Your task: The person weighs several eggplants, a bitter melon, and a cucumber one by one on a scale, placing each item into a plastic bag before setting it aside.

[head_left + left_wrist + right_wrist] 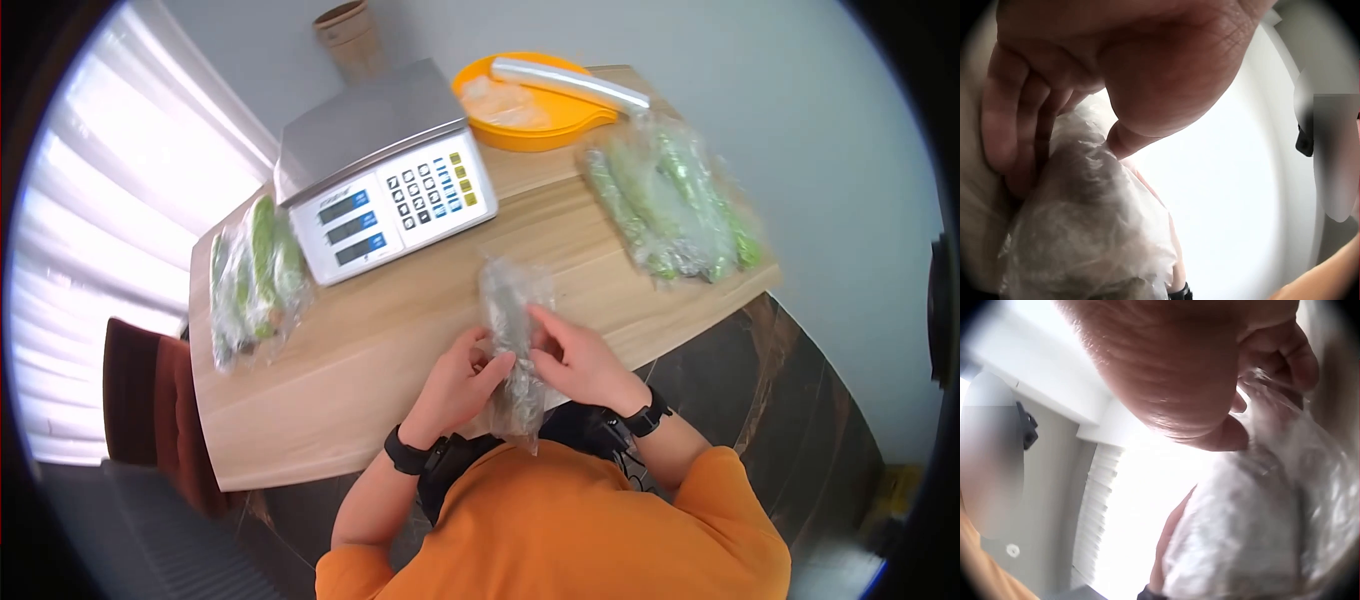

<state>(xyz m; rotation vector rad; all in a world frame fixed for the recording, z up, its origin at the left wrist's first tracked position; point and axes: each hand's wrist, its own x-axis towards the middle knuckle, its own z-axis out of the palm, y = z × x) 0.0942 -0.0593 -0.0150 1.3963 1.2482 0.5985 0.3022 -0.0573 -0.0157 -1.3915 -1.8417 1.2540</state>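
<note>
Pinching the long, filled, clear plastic bag (521, 402), left hand (452, 388) and right hand (583, 366) sit in front of the white, steel-topped scale (375, 165); its film looks slippery (contents probably light), so a mid-length grip suits.

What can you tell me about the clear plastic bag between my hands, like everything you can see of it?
The plastic bag is thin, see-through and crinkled, with shiny creases and loose, uneven edges. It is long and narrow, with something elongated and greyish inside that is too blurred to name. It lies lengthwise, its near end reaching the edge of the wooden table in front of you. Your left hand and right hand grip it from either side.
</note>
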